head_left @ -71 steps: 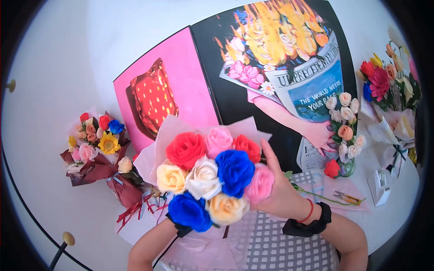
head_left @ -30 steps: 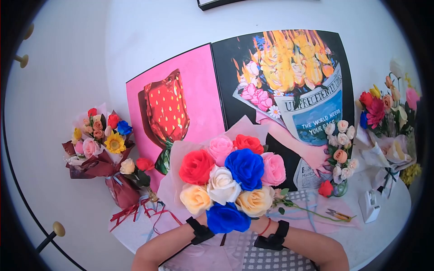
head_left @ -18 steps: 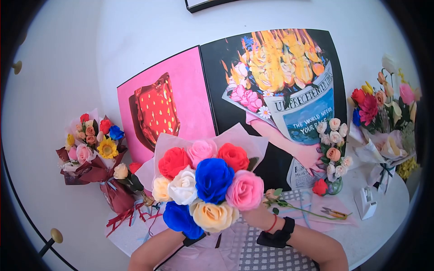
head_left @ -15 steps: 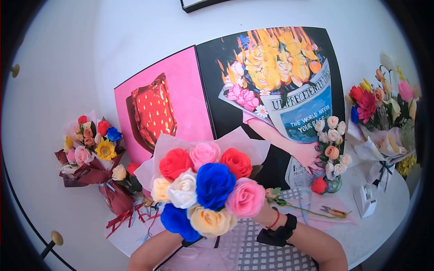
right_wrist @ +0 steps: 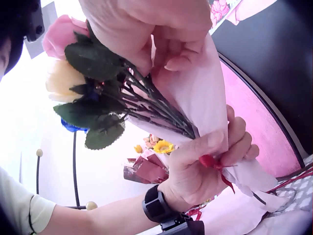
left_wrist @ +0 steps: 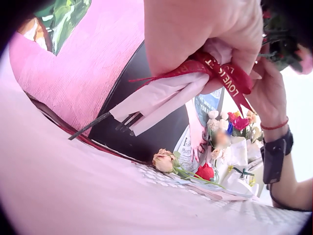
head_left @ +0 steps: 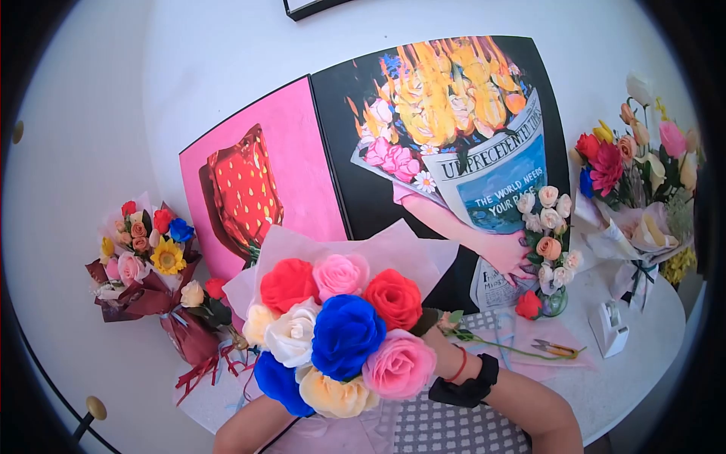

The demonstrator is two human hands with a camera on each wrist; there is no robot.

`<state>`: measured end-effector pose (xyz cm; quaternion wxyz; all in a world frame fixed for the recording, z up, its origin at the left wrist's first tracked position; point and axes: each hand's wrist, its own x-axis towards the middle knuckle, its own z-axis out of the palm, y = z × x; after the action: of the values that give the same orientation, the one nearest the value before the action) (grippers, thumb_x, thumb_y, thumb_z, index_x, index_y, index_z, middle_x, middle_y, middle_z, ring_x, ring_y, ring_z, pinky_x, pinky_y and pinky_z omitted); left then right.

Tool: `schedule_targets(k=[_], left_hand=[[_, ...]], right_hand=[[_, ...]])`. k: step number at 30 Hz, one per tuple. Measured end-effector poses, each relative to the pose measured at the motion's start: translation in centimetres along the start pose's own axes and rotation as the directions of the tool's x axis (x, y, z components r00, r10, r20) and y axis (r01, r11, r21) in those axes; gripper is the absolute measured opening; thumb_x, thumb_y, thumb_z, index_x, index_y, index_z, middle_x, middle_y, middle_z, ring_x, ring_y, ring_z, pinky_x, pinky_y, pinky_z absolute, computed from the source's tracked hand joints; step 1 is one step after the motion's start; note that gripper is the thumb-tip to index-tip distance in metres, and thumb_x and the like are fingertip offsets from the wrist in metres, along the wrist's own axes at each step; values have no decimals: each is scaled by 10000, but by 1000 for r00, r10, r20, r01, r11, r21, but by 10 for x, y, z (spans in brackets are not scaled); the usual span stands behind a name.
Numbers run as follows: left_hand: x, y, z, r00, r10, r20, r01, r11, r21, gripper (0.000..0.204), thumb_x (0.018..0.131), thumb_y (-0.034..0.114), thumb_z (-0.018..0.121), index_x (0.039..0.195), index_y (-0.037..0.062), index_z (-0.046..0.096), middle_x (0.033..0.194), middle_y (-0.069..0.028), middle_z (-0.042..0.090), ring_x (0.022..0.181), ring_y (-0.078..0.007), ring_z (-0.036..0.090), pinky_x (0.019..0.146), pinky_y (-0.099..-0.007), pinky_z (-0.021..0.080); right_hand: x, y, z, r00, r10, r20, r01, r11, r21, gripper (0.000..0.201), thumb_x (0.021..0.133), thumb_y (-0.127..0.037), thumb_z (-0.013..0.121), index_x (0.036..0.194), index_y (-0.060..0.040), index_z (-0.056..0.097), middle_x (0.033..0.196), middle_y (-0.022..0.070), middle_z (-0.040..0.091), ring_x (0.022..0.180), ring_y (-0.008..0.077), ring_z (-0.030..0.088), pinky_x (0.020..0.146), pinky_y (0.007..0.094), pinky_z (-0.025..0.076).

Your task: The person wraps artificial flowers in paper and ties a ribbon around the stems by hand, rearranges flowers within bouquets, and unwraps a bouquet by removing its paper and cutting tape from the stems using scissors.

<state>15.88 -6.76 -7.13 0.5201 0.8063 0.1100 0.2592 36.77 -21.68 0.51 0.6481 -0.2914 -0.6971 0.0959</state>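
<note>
A bouquet of red, pink, blue, cream and white roses in pale pink wrapping paper is held up, blooms facing the head camera. My left hand grips its wrapped stems at the red ribbon lettered in gold. Below that hand, dark stem ends stick out of the paper. Higher up, my right hand pinches the paper with curled fingers beside the bare green stems. In the head view the roses hide my left hand and part of my right hand.
A maroon-wrapped bouquet stands at left, a white-wrapped one at right. Behind leans a large open picture board. A small rose vase, a white tape dispenser, snips and a loose rose stem occupy the table's right.
My right hand has gone from the bouquet's right side, where its finger pointed up, to lower behind the flowers. The bouquet has turned slightly and sits lower. The head view has shifted.
</note>
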Motion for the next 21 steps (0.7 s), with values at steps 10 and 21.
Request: schedule_targets(k=[10,21], left_hand=[[46,27,25,1000,-22,0,22,999,-42,361,748,93,678,1064,55,509,945,-37,561,836,-161,529,724,-290,422],[9,-2,7,999,-52,7,52,995,-90,339,751,83,674,1050,52,517,926,-37,569,812,-161,536,702,-288,429]], right_hand=[[-8,11,6,989,109,-103,-104,993,53,301,677,-167,693,912,-15,583,801,154,598,713,313,581,624,327,460],[-22,20,3,981,181,66,-187,977,103,232,913,-190,399,1116,-87,443,1082,85,513,1019,197,497,921,378,418]])
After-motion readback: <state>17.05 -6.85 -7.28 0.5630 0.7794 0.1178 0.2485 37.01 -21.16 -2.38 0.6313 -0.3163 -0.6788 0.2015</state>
